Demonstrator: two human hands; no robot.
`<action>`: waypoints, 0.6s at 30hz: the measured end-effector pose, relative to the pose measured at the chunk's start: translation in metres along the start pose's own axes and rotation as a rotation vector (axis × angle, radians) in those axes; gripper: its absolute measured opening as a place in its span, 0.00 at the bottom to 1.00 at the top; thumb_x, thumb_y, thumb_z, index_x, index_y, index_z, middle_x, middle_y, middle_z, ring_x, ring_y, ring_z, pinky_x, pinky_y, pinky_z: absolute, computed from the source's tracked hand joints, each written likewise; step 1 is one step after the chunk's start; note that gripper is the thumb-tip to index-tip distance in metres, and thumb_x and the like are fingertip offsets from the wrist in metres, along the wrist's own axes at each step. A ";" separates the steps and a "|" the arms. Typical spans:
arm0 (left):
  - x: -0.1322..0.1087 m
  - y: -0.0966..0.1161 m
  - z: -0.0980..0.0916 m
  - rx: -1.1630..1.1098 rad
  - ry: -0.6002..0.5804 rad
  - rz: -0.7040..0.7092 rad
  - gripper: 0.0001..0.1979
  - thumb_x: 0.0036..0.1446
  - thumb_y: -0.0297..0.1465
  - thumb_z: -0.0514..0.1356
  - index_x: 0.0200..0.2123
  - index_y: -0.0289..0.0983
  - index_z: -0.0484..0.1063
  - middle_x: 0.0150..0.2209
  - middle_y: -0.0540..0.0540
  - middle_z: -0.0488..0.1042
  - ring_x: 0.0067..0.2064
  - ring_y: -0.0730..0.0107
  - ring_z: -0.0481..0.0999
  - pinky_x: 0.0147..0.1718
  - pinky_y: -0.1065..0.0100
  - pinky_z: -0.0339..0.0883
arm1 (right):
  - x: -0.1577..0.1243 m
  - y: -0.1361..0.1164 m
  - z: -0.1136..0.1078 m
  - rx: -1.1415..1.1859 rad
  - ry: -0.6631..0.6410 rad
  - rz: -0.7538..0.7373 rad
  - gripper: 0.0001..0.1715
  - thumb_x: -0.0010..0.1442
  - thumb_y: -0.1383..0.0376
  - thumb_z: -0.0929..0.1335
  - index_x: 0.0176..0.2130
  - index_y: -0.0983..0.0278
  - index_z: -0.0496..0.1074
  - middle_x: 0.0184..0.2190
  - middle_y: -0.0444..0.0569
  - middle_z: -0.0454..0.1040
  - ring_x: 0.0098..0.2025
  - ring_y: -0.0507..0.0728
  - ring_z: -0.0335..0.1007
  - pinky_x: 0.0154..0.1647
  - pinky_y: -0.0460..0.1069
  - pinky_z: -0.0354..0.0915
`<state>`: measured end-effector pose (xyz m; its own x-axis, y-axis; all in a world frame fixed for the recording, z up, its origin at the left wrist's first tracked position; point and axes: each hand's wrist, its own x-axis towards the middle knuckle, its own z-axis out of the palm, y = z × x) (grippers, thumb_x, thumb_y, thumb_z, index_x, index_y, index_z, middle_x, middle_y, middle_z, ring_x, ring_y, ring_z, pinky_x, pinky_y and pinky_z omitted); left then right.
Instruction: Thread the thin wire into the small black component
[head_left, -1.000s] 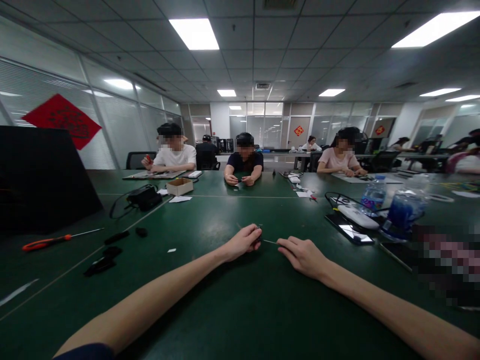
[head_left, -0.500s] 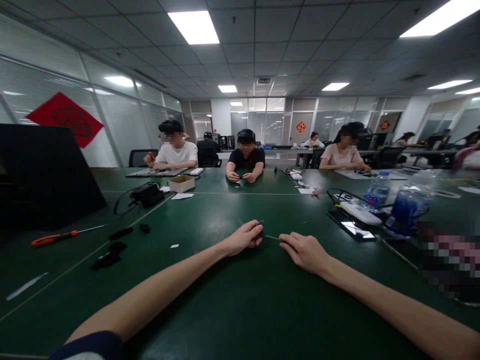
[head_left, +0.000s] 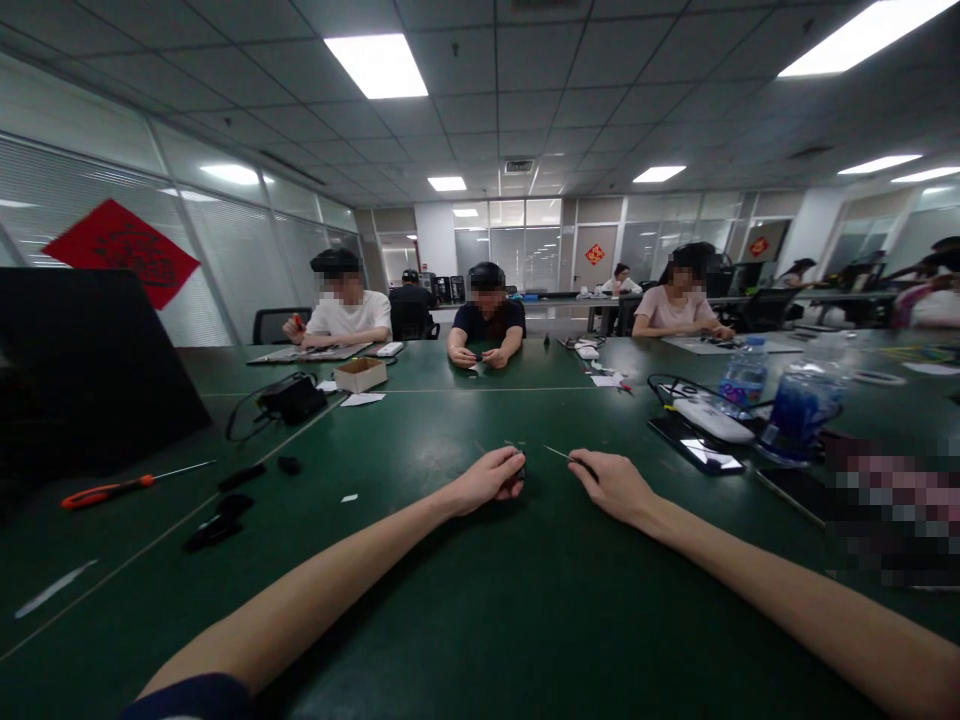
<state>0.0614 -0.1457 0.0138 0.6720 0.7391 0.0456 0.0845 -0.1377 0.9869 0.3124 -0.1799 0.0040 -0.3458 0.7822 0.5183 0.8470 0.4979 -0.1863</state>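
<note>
Both my arms reach forward over a dark green table [head_left: 480, 600]. My left hand [head_left: 486, 480] is closed around a small black part [head_left: 519, 474] that rests on the table. Just to its right, my right hand [head_left: 611, 484] pinches a thin screwdriver [head_left: 568, 457]. Its metal tip points up and left, lifted off the black part, with a small gap between the two hands.
An orange-handled screwdriver [head_left: 124, 487] and small black parts [head_left: 217, 520] lie at left beside a black panel [head_left: 82, 370]. A phone [head_left: 697, 452], white device, water bottle [head_left: 742, 380] and blue jug [head_left: 799, 410] stand at right. Three people sit across the table.
My right hand has drawn the thin screwdriver back and up, so its tip has come away from the black part. My left hand has stayed in place.
</note>
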 end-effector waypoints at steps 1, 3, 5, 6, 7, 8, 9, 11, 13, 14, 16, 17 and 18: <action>0.001 -0.001 0.000 -0.007 0.015 0.007 0.20 0.58 0.49 0.49 0.35 0.36 0.59 0.24 0.51 0.65 0.21 0.80 0.59 0.18 0.76 0.47 | 0.000 0.000 -0.001 0.004 -0.008 -0.015 0.17 0.66 0.58 0.58 0.47 0.61 0.69 0.37 0.49 0.75 0.36 0.55 0.71 0.38 0.49 0.66; 0.003 -0.005 -0.001 -0.029 0.039 0.021 0.20 0.58 0.49 0.49 0.36 0.35 0.59 0.24 0.51 0.65 0.20 0.79 0.59 0.18 0.76 0.47 | -0.001 -0.003 -0.004 0.019 -0.028 -0.065 0.17 0.65 0.58 0.58 0.47 0.61 0.69 0.37 0.49 0.75 0.36 0.54 0.71 0.38 0.49 0.66; 0.005 -0.008 -0.001 -0.046 0.057 0.026 0.20 0.58 0.49 0.49 0.36 0.35 0.59 0.23 0.51 0.65 0.20 0.79 0.59 0.18 0.76 0.47 | -0.003 -0.008 -0.007 0.039 -0.056 -0.132 0.17 0.65 0.58 0.59 0.47 0.61 0.69 0.37 0.49 0.75 0.36 0.54 0.71 0.39 0.49 0.65; 0.006 -0.009 -0.001 -0.053 0.064 0.026 0.20 0.58 0.49 0.49 0.35 0.35 0.59 0.23 0.51 0.65 0.20 0.79 0.59 0.17 0.76 0.46 | -0.003 -0.011 -0.009 0.049 -0.072 -0.166 0.17 0.65 0.58 0.59 0.47 0.61 0.69 0.37 0.49 0.75 0.36 0.54 0.71 0.39 0.49 0.65; 0.007 -0.010 -0.002 -0.059 0.068 0.027 0.20 0.58 0.49 0.49 0.35 0.35 0.59 0.23 0.51 0.65 0.20 0.79 0.59 0.17 0.76 0.46 | -0.004 -0.014 -0.010 0.057 -0.087 -0.195 0.17 0.65 0.58 0.59 0.47 0.61 0.69 0.37 0.49 0.75 0.36 0.54 0.71 0.39 0.48 0.65; 0.007 -0.010 -0.002 -0.064 0.069 0.028 0.20 0.58 0.49 0.49 0.35 0.35 0.59 0.23 0.51 0.65 0.20 0.79 0.59 0.17 0.76 0.46 | -0.004 -0.016 -0.012 0.065 -0.101 -0.219 0.17 0.64 0.58 0.59 0.47 0.62 0.69 0.37 0.49 0.75 0.36 0.54 0.71 0.39 0.48 0.65; 0.007 -0.010 -0.002 -0.066 0.068 0.029 0.20 0.58 0.49 0.49 0.35 0.35 0.59 0.23 0.51 0.65 0.20 0.79 0.59 0.17 0.76 0.46 | -0.004 -0.017 -0.013 0.072 -0.114 -0.240 0.17 0.64 0.58 0.59 0.47 0.62 0.69 0.37 0.49 0.74 0.35 0.53 0.70 0.39 0.48 0.65; 0.007 -0.010 -0.002 -0.068 0.067 0.029 0.20 0.58 0.48 0.49 0.35 0.36 0.59 0.23 0.51 0.65 0.20 0.79 0.59 0.17 0.76 0.47 | -0.004 -0.018 -0.016 0.078 -0.131 -0.263 0.16 0.64 0.59 0.59 0.47 0.62 0.69 0.37 0.49 0.74 0.35 0.53 0.70 0.38 0.47 0.65; 0.007 -0.010 -0.002 -0.071 0.064 0.032 0.20 0.58 0.48 0.49 0.35 0.36 0.59 0.23 0.52 0.65 0.20 0.79 0.60 0.17 0.76 0.47 | -0.003 -0.018 -0.017 0.079 -0.140 -0.270 0.16 0.64 0.59 0.59 0.48 0.62 0.68 0.37 0.49 0.74 0.35 0.53 0.70 0.38 0.47 0.64; 0.007 -0.011 -0.002 -0.073 0.062 0.034 0.20 0.58 0.48 0.49 0.35 0.36 0.59 0.23 0.52 0.65 0.20 0.79 0.60 0.17 0.76 0.47 | -0.003 -0.017 -0.016 0.077 -0.143 -0.270 0.16 0.64 0.59 0.60 0.48 0.62 0.68 0.37 0.49 0.74 0.35 0.53 0.69 0.37 0.47 0.64; 0.007 -0.011 -0.002 -0.073 0.054 0.036 0.19 0.58 0.48 0.49 0.35 0.36 0.59 0.23 0.51 0.65 0.20 0.79 0.60 0.17 0.76 0.47 | -0.003 -0.016 -0.016 0.073 -0.142 -0.265 0.16 0.64 0.59 0.60 0.47 0.62 0.68 0.37 0.49 0.73 0.35 0.53 0.69 0.38 0.47 0.64; 0.007 -0.011 -0.003 -0.071 0.053 0.035 0.19 0.58 0.48 0.49 0.35 0.36 0.59 0.23 0.52 0.65 0.20 0.79 0.59 0.17 0.76 0.46 | -0.004 -0.016 -0.015 0.070 -0.142 -0.264 0.16 0.64 0.59 0.60 0.47 0.62 0.68 0.37 0.49 0.73 0.35 0.53 0.69 0.38 0.47 0.64; 0.008 -0.012 -0.002 -0.066 0.055 0.032 0.19 0.58 0.48 0.49 0.35 0.36 0.59 0.22 0.52 0.65 0.19 0.79 0.59 0.17 0.76 0.46 | -0.004 -0.016 -0.015 0.068 -0.140 -0.264 0.16 0.64 0.59 0.60 0.47 0.62 0.68 0.36 0.49 0.73 0.35 0.53 0.69 0.38 0.47 0.64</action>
<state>0.0636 -0.1369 0.0031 0.6319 0.7705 0.0841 0.0138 -0.1197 0.9927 0.3061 -0.1960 0.0172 -0.6065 0.6643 0.4369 0.6932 0.7110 -0.1186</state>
